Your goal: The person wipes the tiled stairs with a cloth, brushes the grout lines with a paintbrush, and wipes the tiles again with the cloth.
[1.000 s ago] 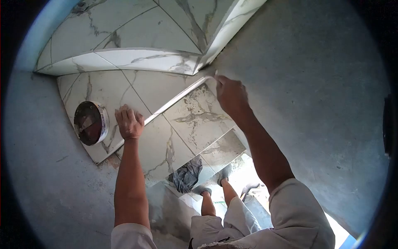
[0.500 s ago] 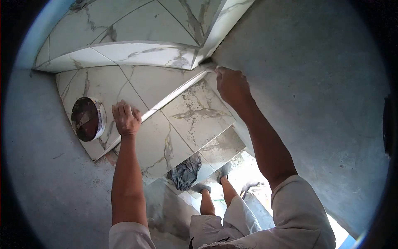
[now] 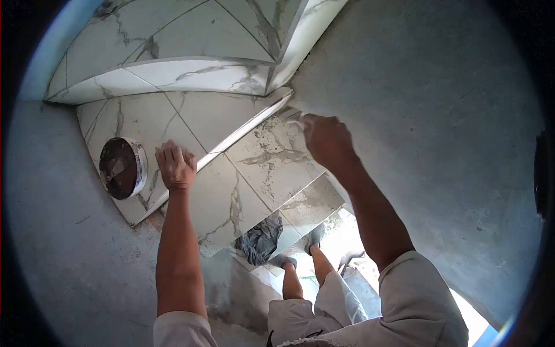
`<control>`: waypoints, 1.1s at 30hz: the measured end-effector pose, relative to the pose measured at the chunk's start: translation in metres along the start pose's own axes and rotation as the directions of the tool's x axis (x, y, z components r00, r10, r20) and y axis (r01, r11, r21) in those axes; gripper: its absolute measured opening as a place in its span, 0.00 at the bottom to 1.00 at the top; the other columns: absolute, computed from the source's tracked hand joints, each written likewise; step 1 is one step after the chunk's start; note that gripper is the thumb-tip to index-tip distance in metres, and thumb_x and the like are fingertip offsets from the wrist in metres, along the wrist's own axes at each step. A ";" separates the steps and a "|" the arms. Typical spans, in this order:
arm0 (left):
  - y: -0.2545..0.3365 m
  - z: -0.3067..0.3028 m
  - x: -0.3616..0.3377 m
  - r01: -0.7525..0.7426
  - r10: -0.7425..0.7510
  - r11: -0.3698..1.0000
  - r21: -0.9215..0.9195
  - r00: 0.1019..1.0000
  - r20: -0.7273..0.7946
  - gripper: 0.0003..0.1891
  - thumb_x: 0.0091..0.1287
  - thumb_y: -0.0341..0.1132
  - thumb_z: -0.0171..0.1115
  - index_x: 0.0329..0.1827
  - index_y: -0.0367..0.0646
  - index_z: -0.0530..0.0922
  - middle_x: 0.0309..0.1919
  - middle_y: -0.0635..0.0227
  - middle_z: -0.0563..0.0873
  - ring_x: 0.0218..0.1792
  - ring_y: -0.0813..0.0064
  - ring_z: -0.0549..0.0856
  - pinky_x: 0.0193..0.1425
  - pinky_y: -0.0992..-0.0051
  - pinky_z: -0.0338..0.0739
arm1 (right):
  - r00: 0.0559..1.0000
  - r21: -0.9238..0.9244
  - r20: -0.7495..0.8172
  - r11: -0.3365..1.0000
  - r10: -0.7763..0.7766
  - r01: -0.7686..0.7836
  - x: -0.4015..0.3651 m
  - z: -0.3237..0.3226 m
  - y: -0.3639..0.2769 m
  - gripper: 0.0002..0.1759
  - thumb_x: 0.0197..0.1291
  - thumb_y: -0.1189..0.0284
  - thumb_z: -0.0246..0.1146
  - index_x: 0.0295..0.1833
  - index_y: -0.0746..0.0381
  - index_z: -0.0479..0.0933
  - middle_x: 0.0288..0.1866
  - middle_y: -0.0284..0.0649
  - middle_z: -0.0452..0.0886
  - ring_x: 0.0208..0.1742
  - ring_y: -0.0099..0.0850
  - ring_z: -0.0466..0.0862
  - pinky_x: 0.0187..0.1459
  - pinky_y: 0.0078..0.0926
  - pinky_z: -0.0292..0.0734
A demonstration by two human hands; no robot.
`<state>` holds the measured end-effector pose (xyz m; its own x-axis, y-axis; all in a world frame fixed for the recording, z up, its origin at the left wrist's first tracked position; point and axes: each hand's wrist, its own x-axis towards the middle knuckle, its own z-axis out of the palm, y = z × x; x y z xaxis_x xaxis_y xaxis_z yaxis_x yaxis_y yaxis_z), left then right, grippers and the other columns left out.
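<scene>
My left hand [image 3: 176, 165] rests with its fingers lying on a marbled step tile [image 3: 185, 124], close to the white step edge [image 3: 240, 132]. To its left stands a round container [image 3: 122, 168] with a dark inside and a white rim. My right hand [image 3: 326, 136] is closed around a small flat tool [image 3: 291, 114], partly hidden by the fingers. The tool's blade lies over the lower tile [image 3: 277, 151] near the grey wall, just below the end of the step edge. Gritty specks cover that tile.
A crumpled dark plastic bag [image 3: 260, 238] lies on the steps below. My feet stand lower down on the stairs. A higher marbled step [image 3: 196, 34] rises at the top. Grey walls [image 3: 439, 139] flank both sides.
My right hand and the tool have moved slightly down, away from the corner at the end of the step edge. My left hand has stayed in place.
</scene>
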<state>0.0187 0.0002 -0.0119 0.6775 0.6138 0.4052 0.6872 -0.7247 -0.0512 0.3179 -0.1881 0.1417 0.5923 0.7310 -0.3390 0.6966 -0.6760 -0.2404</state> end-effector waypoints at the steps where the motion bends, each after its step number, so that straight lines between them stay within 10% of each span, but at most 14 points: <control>1: 0.000 0.001 0.000 -0.005 0.005 1.000 -0.009 1.000 -0.007 0.14 0.57 0.36 0.62 0.39 0.37 0.70 0.52 0.49 0.77 0.56 0.49 0.75 0.69 0.47 0.65 | 0.997 -0.045 0.070 0.998 -0.035 0.039 0.005 0.026 0.006 0.12 0.64 0.69 0.55 0.44 0.62 0.82 0.37 0.51 0.85 0.41 0.46 0.88 0.44 0.43 0.84; 5: -0.001 0.005 0.002 -0.012 0.012 1.000 -0.001 1.000 -0.019 0.14 0.57 0.36 0.61 0.39 0.37 0.70 0.52 0.49 0.77 0.56 0.48 0.75 0.68 0.46 0.66 | 0.969 -0.051 0.066 0.969 -0.239 0.242 0.015 0.146 0.009 0.12 0.61 0.67 0.56 0.43 0.57 0.82 0.39 0.47 0.86 0.40 0.43 0.87 0.37 0.44 0.82; 7: 0.000 0.003 -0.001 -0.015 0.015 1.000 0.002 1.000 -0.003 0.13 0.57 0.35 0.61 0.39 0.36 0.70 0.52 0.48 0.77 0.55 0.47 0.75 0.68 0.46 0.66 | 0.883 0.248 -0.127 0.847 -0.452 0.469 0.028 0.208 0.006 0.11 0.60 0.68 0.56 0.44 0.55 0.82 0.38 0.46 0.84 0.37 0.43 0.85 0.39 0.42 0.80; 10: -0.001 0.006 -0.001 -0.019 0.019 1.000 -0.009 1.000 -0.012 0.13 0.58 0.35 0.60 0.39 0.36 0.70 0.52 0.48 0.77 0.55 0.46 0.75 0.67 0.46 0.66 | 0.882 0.103 -0.056 0.876 -0.467 0.471 0.054 0.255 0.007 0.12 0.60 0.69 0.55 0.47 0.54 0.82 0.36 0.45 0.84 0.37 0.42 0.85 0.41 0.39 0.80; 11: -0.001 0.006 0.000 -0.017 0.016 1.000 -0.015 1.000 -0.026 0.13 0.58 0.35 0.59 0.39 0.35 0.70 0.52 0.48 0.77 0.54 0.46 0.76 0.67 0.46 0.67 | 0.980 0.486 0.055 0.863 -0.190 0.140 0.042 0.204 0.001 0.14 0.64 0.71 0.57 0.52 0.52 0.83 0.41 0.49 0.85 0.41 0.47 0.86 0.45 0.38 0.81; 13: -0.001 0.004 0.001 -0.024 0.024 0.999 -0.024 1.000 -0.012 0.13 0.59 0.35 0.59 0.41 0.35 0.70 0.52 0.47 0.78 0.53 0.45 0.76 0.65 0.46 0.68 | 0.966 0.246 -0.230 0.954 -0.115 0.172 0.050 0.265 0.040 0.13 0.64 0.73 0.57 0.50 0.52 0.84 0.39 0.50 0.85 0.41 0.46 0.86 0.44 0.36 0.80; 16: -0.002 0.003 0.001 -0.026 0.025 0.999 -0.033 0.999 -0.024 0.13 0.60 0.35 0.58 0.43 0.35 0.71 0.53 0.46 0.78 0.52 0.43 0.77 0.64 0.47 0.69 | 0.965 0.527 -0.263 0.836 -0.014 0.155 0.019 0.235 0.037 0.16 0.62 0.72 0.56 0.54 0.59 0.81 0.40 0.52 0.84 0.40 0.44 0.85 0.45 0.45 0.79; 21: -0.001 0.005 0.001 -0.067 0.067 0.998 -0.015 0.997 -0.046 0.12 0.61 0.34 0.58 0.42 0.35 0.70 0.52 0.46 0.79 0.51 0.41 0.77 0.63 0.46 0.70 | 0.951 0.437 -0.276 0.864 -0.138 0.252 0.043 0.248 0.040 0.14 0.62 0.70 0.58 0.52 0.57 0.82 0.33 0.52 0.84 0.35 0.49 0.85 0.41 0.45 0.80; 23: 0.000 0.005 0.001 -0.059 0.057 0.998 -0.025 0.997 -0.060 0.12 0.62 0.34 0.57 0.42 0.35 0.70 0.52 0.46 0.79 0.52 0.41 0.77 0.62 0.46 0.71 | 0.904 0.412 -0.348 0.907 0.247 -0.089 0.042 0.225 0.045 0.13 0.64 0.69 0.58 0.51 0.56 0.83 0.33 0.52 0.84 0.36 0.50 0.85 0.41 0.47 0.80; 33: -0.006 0.009 -0.003 -0.082 0.080 0.996 -0.020 0.995 -0.060 0.13 0.59 0.34 0.59 0.41 0.35 0.70 0.51 0.47 0.78 0.51 0.43 0.77 0.60 0.46 0.71 | 0.962 0.431 -0.179 0.896 0.204 -0.110 0.042 0.177 0.050 0.13 0.64 0.66 0.58 0.51 0.56 0.83 0.39 0.53 0.85 0.43 0.52 0.84 0.48 0.48 0.79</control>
<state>0.0152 0.0057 -0.0207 0.7135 0.5339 0.4537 0.6243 -0.7784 -0.0659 0.3057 -0.2082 -0.0453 0.7847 0.5821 -0.2130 0.3843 -0.7265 -0.5697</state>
